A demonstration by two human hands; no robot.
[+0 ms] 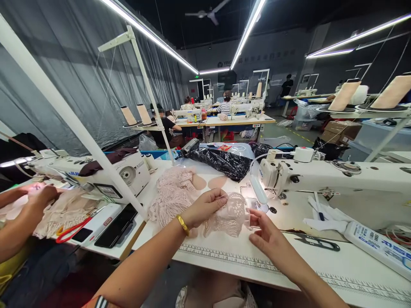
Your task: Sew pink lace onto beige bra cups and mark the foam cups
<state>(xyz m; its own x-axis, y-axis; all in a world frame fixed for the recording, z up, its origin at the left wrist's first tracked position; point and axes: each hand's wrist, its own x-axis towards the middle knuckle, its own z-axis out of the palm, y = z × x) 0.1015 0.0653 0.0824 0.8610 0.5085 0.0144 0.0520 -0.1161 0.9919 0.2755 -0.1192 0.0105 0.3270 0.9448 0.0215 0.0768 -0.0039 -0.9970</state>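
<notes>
My left hand, with a gold bracelet on the wrist, pinches the upper left edge of a pale pink lace piece. The lace spreads over the white sewing table in front of the needle area of a sewing machine. At the lace's right edge is my right hand, its fingertips at the fabric and its thumb held apart from them. A heap of pale pink lace lies left of my hands. Beside it are two beige oval pieces.
Thread snips and a white printed box lie to the right. A ruler strip runs along the table front. A black plastic bundle sits behind. On the left, a co-worker's hands hold fabric near red-handled scissors.
</notes>
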